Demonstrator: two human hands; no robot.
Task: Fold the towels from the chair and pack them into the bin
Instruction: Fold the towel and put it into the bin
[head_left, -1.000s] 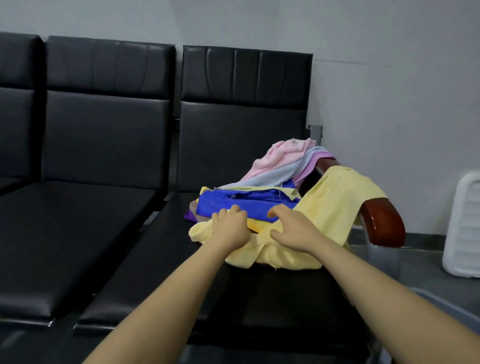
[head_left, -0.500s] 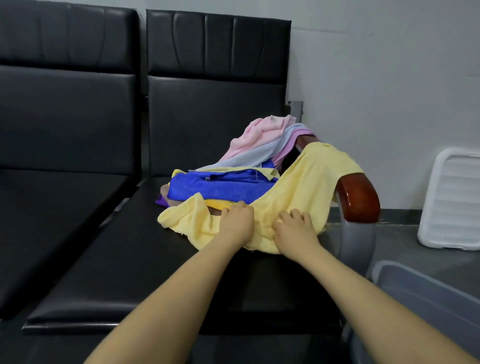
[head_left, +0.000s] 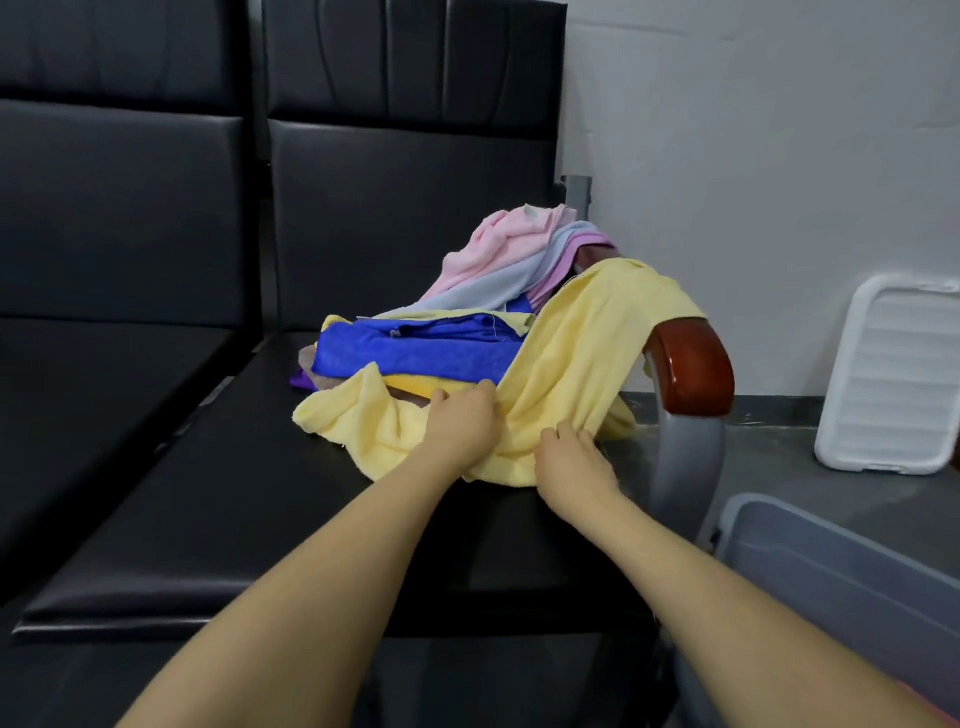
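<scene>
- Black padded chair (head_left: 218, 519) at the end of a row; its red-brown wooden armrest (head_left: 693, 371) serves as the landmark.
- Pale yellow towel (head_left: 566, 364) draped over the top of the armrest, running down onto the seat and spreading away from the armrest across the cushion.
- Left hand (head_left: 462, 423) on the yellow towel, farther from the armrest; fingers curled into the cloth, gripping a bunched fold.
- Right hand (head_left: 574, 457) nearer the armrest, just below it; fingers pinch the yellow towel's lower edge.
- Behind the hands, beside the armrest: a pile of towels. Blue towel (head_left: 415, 351) flat on top of the low stack, a purple corner (head_left: 301, 382) poking out beneath.
- Pink towel (head_left: 498, 244) and light blue towel (head_left: 511, 283) heaped against the rear end of the armrest.
- Grey plastic bin (head_left: 831, 561) on the floor below and beyond the armrest; contents not visible.
- White ribbed lid (head_left: 891, 374) leaning on the wall past the armrest.
</scene>
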